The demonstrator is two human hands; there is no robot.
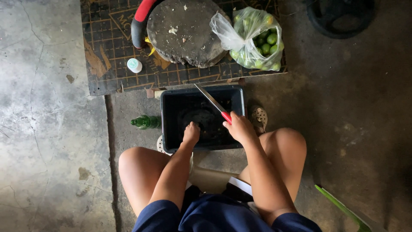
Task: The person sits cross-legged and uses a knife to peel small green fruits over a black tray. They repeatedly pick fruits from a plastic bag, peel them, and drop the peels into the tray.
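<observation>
our right hand [240, 127] is clamped on the red-handled knife [213, 103], blade toward 11 o'clock over the dark tub [165, 116]. left hand [191, 133] is down inside the tub, grip can't tell. limes bag [255, 38] at 1 o'clock looks full & uncut, round chopping block [189, 32] at 12 o'clock has only scraps, so most work's left imo.

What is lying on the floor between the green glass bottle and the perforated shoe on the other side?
In the head view, the dark plastic tub sits between the green bottle and the shoe. The left hand reaches into it; the right hand holds a red-handled knife over it.
</observation>
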